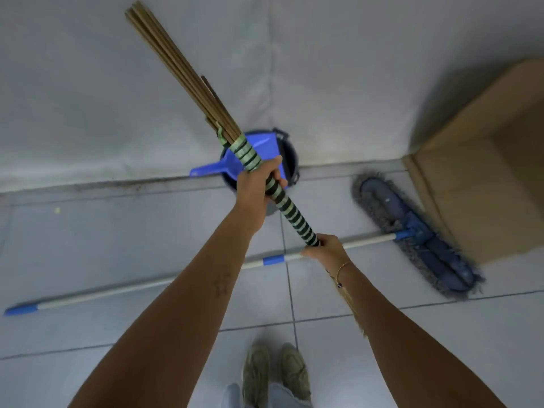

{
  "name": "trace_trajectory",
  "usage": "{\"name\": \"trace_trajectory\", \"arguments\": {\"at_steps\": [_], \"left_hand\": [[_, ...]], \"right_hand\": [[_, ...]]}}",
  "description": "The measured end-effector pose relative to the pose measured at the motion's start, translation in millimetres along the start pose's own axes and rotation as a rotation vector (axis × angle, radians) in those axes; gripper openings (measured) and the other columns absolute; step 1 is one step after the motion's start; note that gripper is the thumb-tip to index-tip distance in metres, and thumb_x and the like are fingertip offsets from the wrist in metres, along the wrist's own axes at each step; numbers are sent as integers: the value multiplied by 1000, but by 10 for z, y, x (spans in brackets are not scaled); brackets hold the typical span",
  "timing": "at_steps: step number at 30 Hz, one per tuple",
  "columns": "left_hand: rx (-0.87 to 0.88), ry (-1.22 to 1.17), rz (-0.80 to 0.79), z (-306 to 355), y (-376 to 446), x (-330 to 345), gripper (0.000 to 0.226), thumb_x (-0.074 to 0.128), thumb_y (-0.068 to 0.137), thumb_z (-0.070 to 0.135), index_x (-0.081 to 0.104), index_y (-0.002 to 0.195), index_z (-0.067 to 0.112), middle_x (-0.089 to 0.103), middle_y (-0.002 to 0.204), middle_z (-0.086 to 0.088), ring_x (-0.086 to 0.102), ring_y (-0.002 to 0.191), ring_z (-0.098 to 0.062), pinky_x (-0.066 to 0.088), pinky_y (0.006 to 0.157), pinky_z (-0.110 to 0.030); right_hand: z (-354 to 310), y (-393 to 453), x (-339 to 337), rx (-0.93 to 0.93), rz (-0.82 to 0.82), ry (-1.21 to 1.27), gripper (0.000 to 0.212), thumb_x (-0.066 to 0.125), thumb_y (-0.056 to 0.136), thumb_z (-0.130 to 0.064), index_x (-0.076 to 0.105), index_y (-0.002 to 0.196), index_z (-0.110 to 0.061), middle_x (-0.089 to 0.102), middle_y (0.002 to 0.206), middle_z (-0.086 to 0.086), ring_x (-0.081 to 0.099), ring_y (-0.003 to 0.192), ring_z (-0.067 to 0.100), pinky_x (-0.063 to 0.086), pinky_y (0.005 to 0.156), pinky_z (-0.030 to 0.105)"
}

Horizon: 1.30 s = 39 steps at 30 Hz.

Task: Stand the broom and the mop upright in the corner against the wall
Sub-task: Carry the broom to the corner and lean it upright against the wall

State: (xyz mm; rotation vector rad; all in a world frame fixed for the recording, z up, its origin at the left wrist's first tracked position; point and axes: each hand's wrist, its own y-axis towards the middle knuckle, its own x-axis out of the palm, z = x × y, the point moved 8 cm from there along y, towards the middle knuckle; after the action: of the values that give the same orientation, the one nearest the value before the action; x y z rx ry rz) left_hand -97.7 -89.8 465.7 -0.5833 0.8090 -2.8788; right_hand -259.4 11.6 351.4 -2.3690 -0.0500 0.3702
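You have the broom [206, 107] in both hands, lifted clear of the floor and slanting up and away from you toward the wall [88, 83]. Your left hand [259, 187] is clenched around the green-and-black wrapped section just below the bound sticks, and your right hand [323, 248] is closed on the lower end of that same wrapping, so the long bundle of sticks runs out well beyond both grips. Judging by its build, it is light and fairly stiff along the bound part, though the loose sticks will likely flex and splay; the wound wrapping looks like the surest place to hold, and you are already on it. The mop [412, 231] lies flat on the tiled floor [117, 245] beneath your arms, untouched, its head beside the cardboard box [485, 178] and its pale shaft reaching left. The shaft looks smooth and may slide; take it near the middle when its turn comes. A blue dustpan [262, 151] and bucket [290, 166] stand at the wall's foot.
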Motion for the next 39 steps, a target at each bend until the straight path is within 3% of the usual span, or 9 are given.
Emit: {"name": "trace_trajectory", "arguments": {"at_steps": [4, 9, 14, 20, 24, 27, 29, 33, 39], "left_hand": [[35, 51, -116, 879, -535, 804, 32, 70, 83, 17, 55, 54, 16, 52, 47, 2, 53, 50, -17, 43, 69, -36], [171, 123, -352, 1779, -1244, 1875, 37, 70, 83, 12, 53, 51, 20, 50, 49, 2, 50, 49, -16, 44, 74, -38], [279, 246, -549, 2163, -1942, 3051, 39, 70, 82, 17, 52, 48, 22, 50, 54, 0, 51, 55, -19, 45, 78, -40], [315, 371, -750, 1694, -2505, 4443, 36, 70, 82, 17, 52, 51, 20, 51, 52, 1, 49, 55, -18, 45, 77, -39], [312, 479, -812, 1193, -2763, 5250, 35, 72, 79, 25, 52, 52, 19, 52, 50, 1, 50, 54, -20, 46, 78, -40], [311, 502, -877, 795, -2974, 5912, 34, 71, 80, 26, 51, 55, 17, 51, 53, -3, 49, 54, -19, 46, 75, -36], [314, 506, -888, 628, -3031, 6179, 34, 70, 83, 21, 50, 56, 15, 50, 56, -5, 49, 55, -19, 45, 74, -35], [296, 523, -877, 315, -3082, 6771, 36, 69, 84, 21, 50, 54, 15, 51, 57, -6, 51, 63, -22, 46, 81, -37], [316, 548, -848, 165, -2841, 7362, 35, 67, 85, 23, 50, 57, 12, 52, 59, -7, 51, 69, -24, 45, 78, -33]], "right_hand": [[-798, -651, -588, -64, 134, 65, 24, 77, 53, -13, 54, 48, -18, 48, 57, 2, 43, 64, 20, 34, 66, 33], [-1596, -1447, -1250, -198, 252, 166, 32, 73, 66, 6, 55, 55, -17, 54, 60, 1, 49, 63, 16, 42, 68, 29], [-1950, -2142, -2145, -291, 404, 278, 30, 68, 73, 8, 54, 64, -16, 54, 62, 4, 49, 58, 14, 43, 59, 25], [-1619, -2570, -3305, -304, 541, 288, 6, 65, 82, -7, 59, 84, -8, 56, 72, 6, 51, 72, 17, 43, 71, 31], [-1253, -2811, -3959, -249, 574, 317, 7, 60, 87, -10, 54, 86, -12, 53, 77, 4, 49, 82, 17, 44, 64, 17], [-919, -3007, -4560, -221, 601, 340, 22, 59, 88, -7, 47, 72, -16, 47, 71, 0, 46, 80, 17, 39, 70, 26], [-748, -3074, -4836, -201, 590, 326, 19, 58, 89, -10, 46, 75, -14, 46, 73, 3, 44, 75, 16, 38, 67, 29], [-477, -3023, -5555, -203, 604, 292, 13, 61, 88, -15, 48, 90, -11, 47, 71, 0, 44, 64, 10, 39, 60, 23], [-475, -2657, -6145, -215, 538, 229, 17, 60, 89, -18, 48, 82, -9, 42, 66, 2, 39, 57, 10, 35, 54, 20]]}}
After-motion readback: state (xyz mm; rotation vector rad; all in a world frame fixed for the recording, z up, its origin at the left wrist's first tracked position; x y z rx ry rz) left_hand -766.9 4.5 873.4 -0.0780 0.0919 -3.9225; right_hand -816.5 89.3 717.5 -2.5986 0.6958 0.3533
